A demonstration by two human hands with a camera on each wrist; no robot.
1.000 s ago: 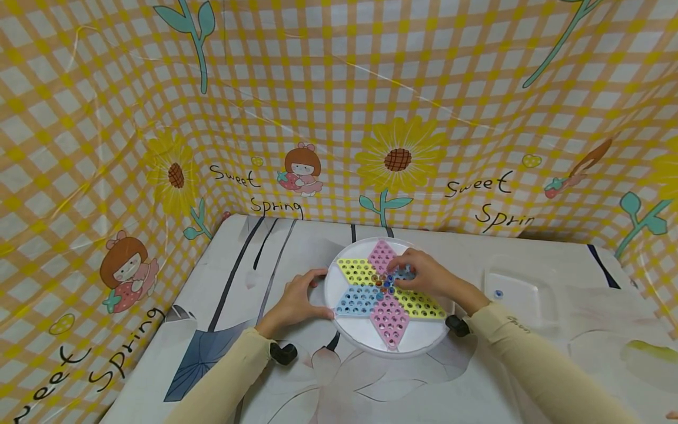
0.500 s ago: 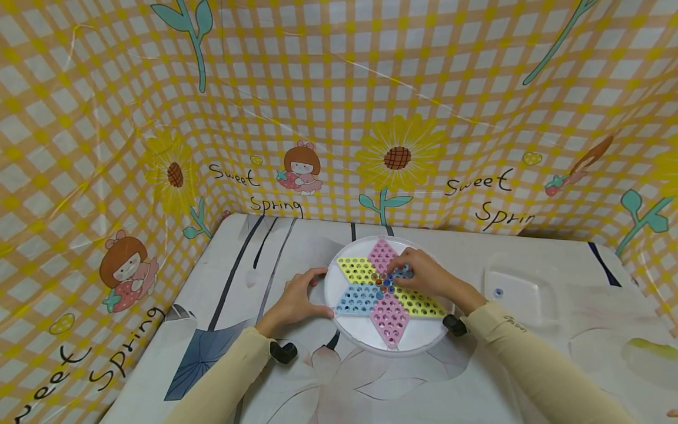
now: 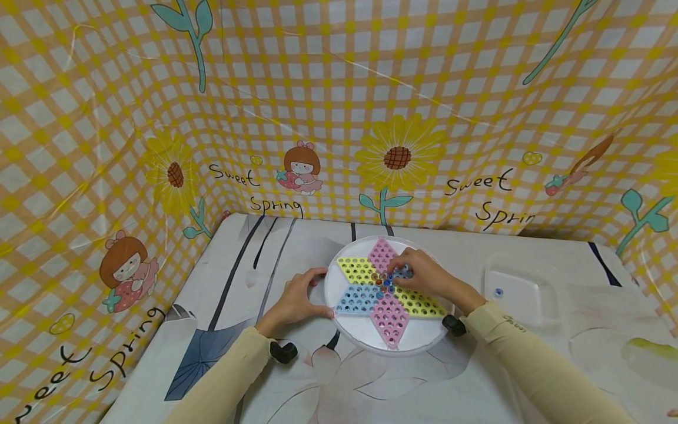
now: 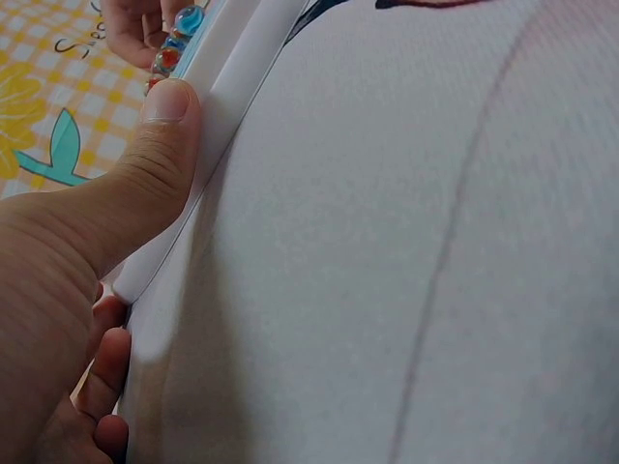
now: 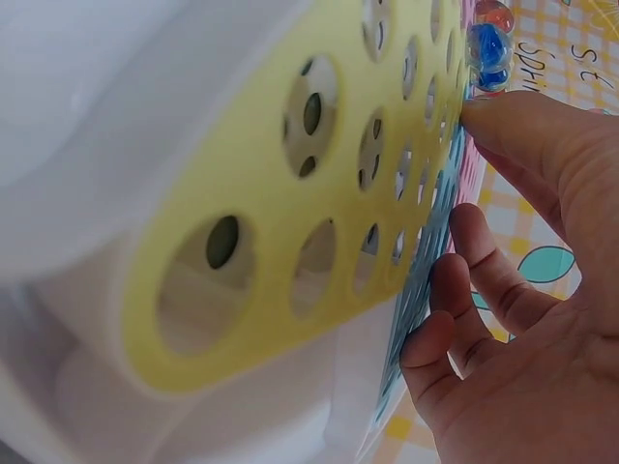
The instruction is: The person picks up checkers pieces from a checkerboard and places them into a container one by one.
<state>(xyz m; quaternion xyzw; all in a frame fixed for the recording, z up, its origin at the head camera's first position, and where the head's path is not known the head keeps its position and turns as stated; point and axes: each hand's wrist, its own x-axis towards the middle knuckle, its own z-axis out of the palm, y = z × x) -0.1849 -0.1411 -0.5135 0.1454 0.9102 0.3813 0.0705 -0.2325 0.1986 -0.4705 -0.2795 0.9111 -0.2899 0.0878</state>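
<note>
A: On table point(image 3: 296, 247), round white board point(image 3: 339, 318) sits mid, backdrop close behind, bare room left.
B: Hands?
A: Left hand point(image 3: 294, 300) grips left rim. Right hand point(image 3: 426, 275) curled over centre marbles point(image 3: 384, 282); hold unclear.

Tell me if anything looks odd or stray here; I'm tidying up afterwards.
One thing stands apart: a single small blue marble lies alone in the clear plastic tray, right of the round white star-pattern marble board, while the other glass marbles cluster at the board's centre. Nothing looks spilled or damaged.
</note>
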